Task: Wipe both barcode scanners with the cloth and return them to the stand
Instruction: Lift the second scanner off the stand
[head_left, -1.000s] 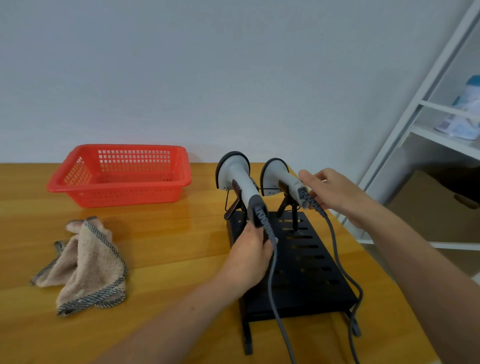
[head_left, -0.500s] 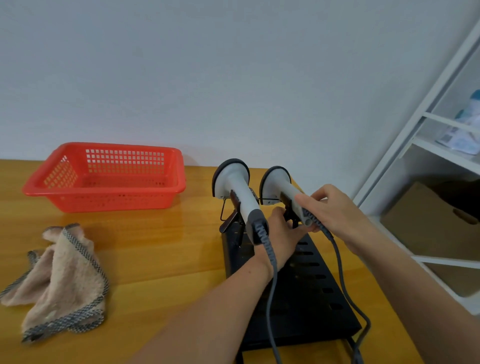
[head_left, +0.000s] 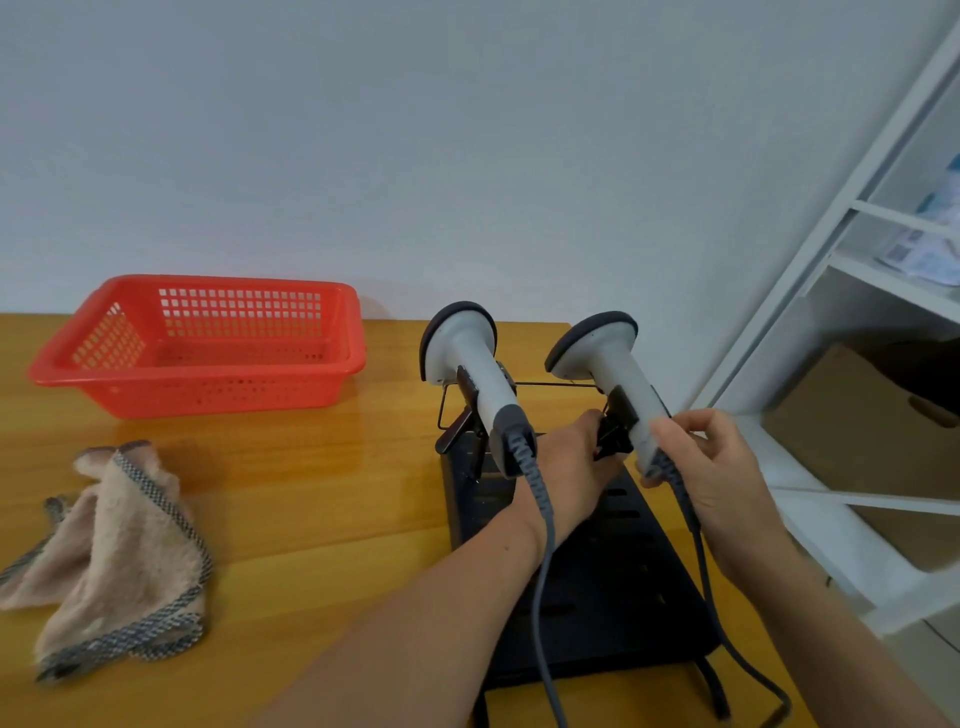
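Two grey-white barcode scanners with dark heads and grey cables are at the black stand (head_left: 613, 613). The left scanner (head_left: 475, 369) rests in its clip on the stand. My right hand (head_left: 711, 467) grips the handle of the right scanner (head_left: 608, 369), which is tilted up and to the right. My left hand (head_left: 576, 467) reaches between the scanners and holds the black clip under the right scanner. A beige cloth (head_left: 114, 556) with a grey woven edge lies crumpled on the wooden table (head_left: 311, 493) at the left, apart from both hands.
An empty red plastic basket (head_left: 202, 343) stands at the back left of the table. A white shelf frame (head_left: 852, 322) rises close on the right, with a cardboard box (head_left: 862, 431) under it. The scanner cables trail toward the table's front edge.
My left hand moved from the left scanner's handle to the clip under the right scanner. My right hand closed round the right scanner's handle and moved it rightward, away from the left scanner.
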